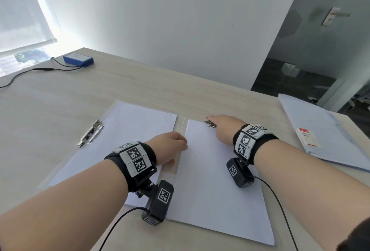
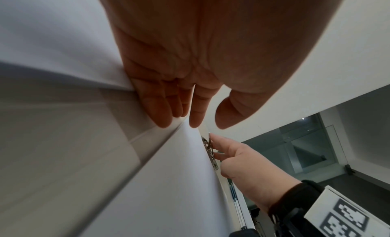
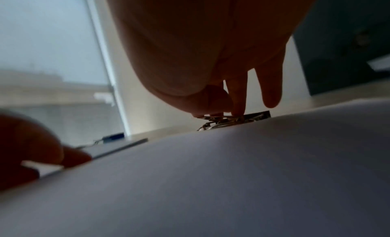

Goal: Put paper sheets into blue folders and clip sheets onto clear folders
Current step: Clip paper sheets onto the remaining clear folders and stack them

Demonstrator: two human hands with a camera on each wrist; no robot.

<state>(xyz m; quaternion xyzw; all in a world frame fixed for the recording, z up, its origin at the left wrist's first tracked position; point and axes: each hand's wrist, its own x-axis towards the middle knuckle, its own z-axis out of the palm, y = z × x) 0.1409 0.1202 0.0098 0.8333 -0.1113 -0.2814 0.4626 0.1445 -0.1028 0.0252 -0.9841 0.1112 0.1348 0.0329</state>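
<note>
Two clear folders lie side by side on the table, each under a white sheet. The left sheet (image 1: 120, 140) has a metal clip (image 1: 90, 133) at its left edge. My left hand (image 1: 170, 146) rests with straight fingers (image 2: 162, 110) on the left edge of the right sheet (image 1: 216, 180). At that sheet's far edge my right hand (image 1: 220, 125) pinches the second metal clip (image 1: 210, 124) (image 3: 234, 119) between thumb and fingers (image 3: 239, 97). The same clip (image 2: 209, 147) shows in the left wrist view. Most of this clip is hidden under the hand.
A stack of blue folders (image 1: 320, 130) with a red and white label lies at the table's right edge. A blue box (image 1: 78, 60) with a black cable (image 1: 24, 72) sits at the far left corner. A wall stands behind the table.
</note>
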